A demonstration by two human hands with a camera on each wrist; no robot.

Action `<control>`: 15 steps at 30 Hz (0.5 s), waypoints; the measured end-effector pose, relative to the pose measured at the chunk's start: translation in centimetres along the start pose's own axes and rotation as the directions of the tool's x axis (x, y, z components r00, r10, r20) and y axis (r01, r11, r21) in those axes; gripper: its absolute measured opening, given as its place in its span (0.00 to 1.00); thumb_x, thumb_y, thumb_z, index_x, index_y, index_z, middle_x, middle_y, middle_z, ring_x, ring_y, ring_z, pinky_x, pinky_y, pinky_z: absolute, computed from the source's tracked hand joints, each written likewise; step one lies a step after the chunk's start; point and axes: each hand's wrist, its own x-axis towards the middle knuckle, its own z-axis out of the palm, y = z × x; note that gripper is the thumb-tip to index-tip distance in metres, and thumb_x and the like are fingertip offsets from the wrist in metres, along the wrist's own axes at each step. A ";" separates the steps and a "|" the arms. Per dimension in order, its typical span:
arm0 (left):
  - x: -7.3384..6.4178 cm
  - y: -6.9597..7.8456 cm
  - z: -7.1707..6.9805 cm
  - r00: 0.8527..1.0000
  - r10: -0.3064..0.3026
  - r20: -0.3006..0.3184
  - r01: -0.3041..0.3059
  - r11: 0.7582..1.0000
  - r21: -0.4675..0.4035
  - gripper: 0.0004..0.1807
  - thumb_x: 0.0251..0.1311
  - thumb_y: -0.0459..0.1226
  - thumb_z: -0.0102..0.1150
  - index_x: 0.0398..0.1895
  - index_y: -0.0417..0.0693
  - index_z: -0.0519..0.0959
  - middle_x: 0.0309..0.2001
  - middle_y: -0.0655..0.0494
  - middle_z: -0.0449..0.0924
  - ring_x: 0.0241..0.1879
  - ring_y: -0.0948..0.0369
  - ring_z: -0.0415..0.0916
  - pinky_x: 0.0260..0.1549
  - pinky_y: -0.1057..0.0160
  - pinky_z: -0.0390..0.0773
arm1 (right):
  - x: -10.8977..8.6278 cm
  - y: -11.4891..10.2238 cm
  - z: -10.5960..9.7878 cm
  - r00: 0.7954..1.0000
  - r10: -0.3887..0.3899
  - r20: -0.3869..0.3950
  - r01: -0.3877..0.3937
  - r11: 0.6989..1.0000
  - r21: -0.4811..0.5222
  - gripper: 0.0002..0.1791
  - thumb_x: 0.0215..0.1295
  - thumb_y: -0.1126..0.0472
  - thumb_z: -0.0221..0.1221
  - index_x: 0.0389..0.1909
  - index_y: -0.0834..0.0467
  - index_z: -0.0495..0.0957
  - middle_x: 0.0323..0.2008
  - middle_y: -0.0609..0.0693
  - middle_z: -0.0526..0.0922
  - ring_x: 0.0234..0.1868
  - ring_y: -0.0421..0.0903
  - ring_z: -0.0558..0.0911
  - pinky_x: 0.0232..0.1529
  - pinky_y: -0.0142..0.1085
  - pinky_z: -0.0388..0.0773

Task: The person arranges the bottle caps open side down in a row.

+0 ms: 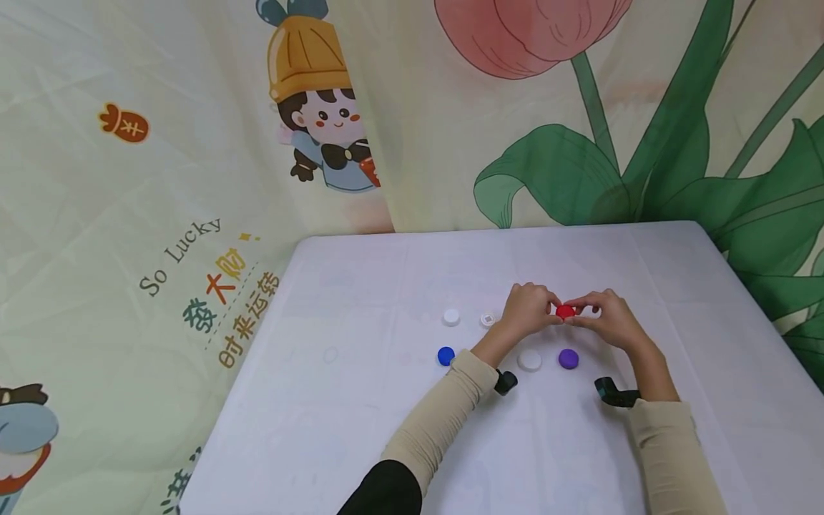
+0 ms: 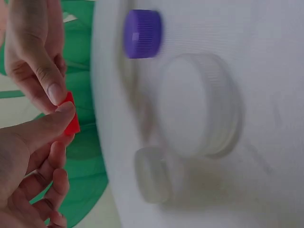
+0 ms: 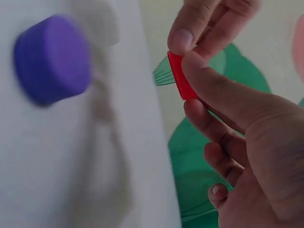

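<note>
In the head view, a small red bottle cap (image 1: 565, 312) is pinched by both hands at once, raised over the white table. My left hand (image 1: 531, 309) grips its left side between thumb and fingers. From the other side, my right hand (image 1: 608, 315) pinches it the same way. Seen in the wrist views, the red cap (image 2: 72, 124) is turned edge-on, and fingertips hide part of it. Nearest below the hands lie a purple ribbed cap (image 1: 569, 358) and a large white cap (image 1: 530, 360), both on the tabletop.
A blue cap (image 1: 445, 355) lies by the left forearm, with a small white cap (image 1: 451, 317) behind it. Another white cap (image 1: 488, 319) with a cross-like mark sits left of the hands. The white table (image 1: 360, 286) ends at a printed cloth backdrop (image 1: 425, 143).
</note>
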 end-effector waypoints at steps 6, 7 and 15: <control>1.2 0.4 1.9 0.993 -0.048 0.108 0.039 0.995 0.091 0.13 0.45 0.55 0.63 0.34 0.65 0.83 0.27 0.70 0.78 0.30 0.68 0.69 0.32 0.67 0.60 | 0.6 2.2 1.8 0.999 -0.047 -0.004 0.047 0.998 -0.035 0.18 0.45 0.60 0.68 0.40 0.60 0.81 0.29 0.52 0.81 0.32 0.48 0.66 0.32 0.38 0.60; 1.3 0.5 2.1 0.991 -0.053 0.123 0.039 0.993 0.111 0.13 0.44 0.55 0.63 0.33 0.65 0.83 0.28 0.70 0.79 0.30 0.68 0.69 0.33 0.66 0.60 | 0.7 2.5 2.0 0.998 -0.055 -0.010 0.055 0.998 -0.043 0.18 0.45 0.60 0.68 0.39 0.60 0.82 0.28 0.51 0.81 0.31 0.47 0.66 0.31 0.37 0.59; 1.8 1.1 2.0 0.975 -0.094 0.200 0.048 0.974 0.223 0.12 0.43 0.55 0.64 0.27 0.63 0.81 0.29 0.67 0.79 0.32 0.66 0.72 0.35 0.63 0.61 | 0.2 2.1 2.4 0.999 -0.012 0.044 0.017 0.994 -0.109 0.22 0.44 0.57 0.69 0.42 0.61 0.80 0.29 0.52 0.80 0.31 0.48 0.65 0.30 0.37 0.55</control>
